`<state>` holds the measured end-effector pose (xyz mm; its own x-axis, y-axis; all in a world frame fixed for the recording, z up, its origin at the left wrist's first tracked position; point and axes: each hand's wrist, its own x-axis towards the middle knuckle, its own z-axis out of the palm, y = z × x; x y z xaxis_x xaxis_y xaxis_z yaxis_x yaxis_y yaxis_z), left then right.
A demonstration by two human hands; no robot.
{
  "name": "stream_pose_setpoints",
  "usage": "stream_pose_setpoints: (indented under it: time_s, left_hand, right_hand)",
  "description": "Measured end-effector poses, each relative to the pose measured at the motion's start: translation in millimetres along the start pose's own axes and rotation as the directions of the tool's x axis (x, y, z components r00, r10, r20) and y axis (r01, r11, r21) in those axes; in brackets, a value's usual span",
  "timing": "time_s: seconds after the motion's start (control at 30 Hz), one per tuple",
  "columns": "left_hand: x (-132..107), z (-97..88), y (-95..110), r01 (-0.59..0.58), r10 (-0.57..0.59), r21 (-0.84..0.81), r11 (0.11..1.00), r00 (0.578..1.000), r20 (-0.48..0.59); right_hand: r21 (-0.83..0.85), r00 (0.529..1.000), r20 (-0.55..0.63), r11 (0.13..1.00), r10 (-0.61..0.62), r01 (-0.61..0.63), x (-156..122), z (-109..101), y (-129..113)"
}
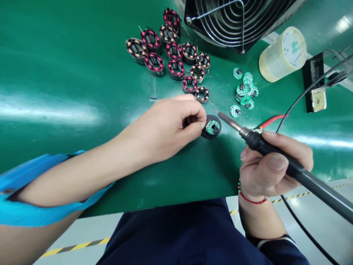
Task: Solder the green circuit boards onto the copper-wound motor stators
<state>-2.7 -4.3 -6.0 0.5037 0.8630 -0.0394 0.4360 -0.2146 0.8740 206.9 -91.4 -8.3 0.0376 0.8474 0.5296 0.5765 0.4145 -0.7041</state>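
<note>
My left hand (176, 127) is closed in a pinch at the left edge of a small round green circuit board (212, 127). That board lies on a black round base (211, 137) on the table. What the pinching fingertips grip, if anything, is hidden. A soldering iron (264, 145) is in the closed fingers of my right hand (271, 165). Its tip points up and left, just above and to the right of the board, apart from it. Behind the right fingers a red-handled tool (271, 120) shows in part; I cannot tell whether the hand touches it.
Several wound motor stators (174, 50), red and copper-coloured, stand behind my left hand. Loose round boards (246, 90) lie in a pile near a tape-wrapped cylinder (282, 55). A fan (234, 22) stands at the back. An iron stand with a sponge (317, 86) and a black cable (306, 92) are at right.
</note>
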Motion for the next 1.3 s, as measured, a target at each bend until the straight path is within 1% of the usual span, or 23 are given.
stream_pose_setpoints:
  time_s: [0.03, 0.07, 0.1, 0.13, 0.17, 0.23, 0.27, 0.33, 0.4, 0.47, 0.6, 0.67, 0.73, 0.87, 0.93, 0.97, 1.13, 1.2, 1.3]
  left_hand:
    - [0, -0.2, 0, -0.002, 0.002, -0.001, 1.0, 1.0, -0.001]
    - [0, -0.2, 0, -0.005, 0.005, -0.003, 1.0, 1.0, -0.004]
    - [0, 0.0, 1, -0.007, 0.007, -0.005, 1.0, 1.0, -0.004]
    - [0, 0.2, 1, -0.01, 0.01, -0.007, 1.0, 1.0, -0.005]
    - [1, 0.6, 1, -0.011, 0.011, -0.01, 1.0, 1.0, -0.004]
    - [1, 1.1, 2, -0.012, 0.012, -0.015, 1.0, 1.0, 0.002]
    - [2, 1.3, 2, -0.011, 0.011, -0.016, 1.0, 1.0, 0.004]
    - [2, 1.4, 2, -0.01, 0.01, -0.017, 1.0, 1.0, 0.007]
    - [3, 1.0, 2, -0.012, 0.012, -0.018, 1.0, 1.0, 0.01]
    - [3, 0.3, 2, -0.018, 0.018, -0.018, 1.0, 1.0, 0.012]
    - [2, -2.2, 0, -0.038, 0.038, -0.035, 0.999, 0.999, 0.019]
    - [1, -2.4, -1, -0.03, 0.031, -0.057, 0.998, 0.999, 0.017]
    - [0, -0.3, -2, -0.044, 0.046, -0.048, 0.998, 0.998, 0.036]
    - [1, 10.2, -6, -0.144, 0.132, 0.113, 0.983, 0.985, 0.108]
    - [4, 14.2, -8, -0.162, 0.148, 0.161, 0.974, 0.984, 0.095]
    - [5, 14.9, -9, -0.169, 0.156, 0.157, 0.973, 0.984, 0.091]
    - [11, 9.3, -14, -0.232, 0.222, 0.073, 0.97, 0.967, 0.126]
    - [13, 6.3, -15, -0.234, 0.224, 0.079, 0.969, 0.967, 0.12]
    - [14, 2.1, -15, -0.208, 0.196, 0.102, 0.973, 0.974, 0.114]
  right_hand:
    - [0.043, 0.995, -0.097, 0.999, -0.024, 0.028, 4, 5, -1]
    - [0.067, 0.986, -0.165, 0.997, -0.028, 0.039, 7, 10, -2]
    - [0.086, 0.979, -0.204, 0.995, -0.03, 0.049, 9, 15, -2]
    - [0.094, 0.979, -0.201, 0.995, -0.023, 0.042, 11, 19, -2]
    - [0.092, 0.985, -0.171, 0.995, -0.013, 0.029, 12, 21, -2]
    - [0.055, 0.999, -0.038, 0.998, -0.007, 0.009, 13, 22, 0]
    - [0.024, 0.999, 0.039, 1.0, -0.012, 0.011, 12, 21, 1]
    - [-0.036, 0.982, 0.187, 0.999, -0.02, 0.027, 12, 19, 4]
    - [-0.07, 0.965, 0.261, 0.996, -0.028, 0.048, 12, 19, 6]
    - [-0.093, 0.96, 0.278, 0.994, -0.027, 0.055, 12, 22, 7]
    - [-0.119, 0.96, 0.275, 0.989, -0.053, 0.089, 13, 26, 9]
    - [-0.122, 0.963, 0.256, 0.985, -0.085, 0.119, 13, 26, 8]
    - [-0.11, 0.966, 0.227, 0.983, -0.122, 0.15, 14, 25, 8]
    - [-0.064, 0.969, 0.191, 0.983, -0.158, 0.173, 13, 22, 10]
    - [-0.052, 0.971, 0.189, 0.986, -0.146, 0.159, 12, 21, 12]
    - [-0.048, 0.972, 0.189, 0.988, -0.138, 0.149, 11, 20, 13]
    - [-0.002, 0.986, 0.146, 0.997, -0.081, 0.082, 9, 21, 16]
    - [0.039, 0.99, 0.138, 0.999, -0.041, 0.036, 7, 22, 16]
    - [0.076, 0.987, 0.159, 0.996, 0.033, -0.045, 4, 25, 15]
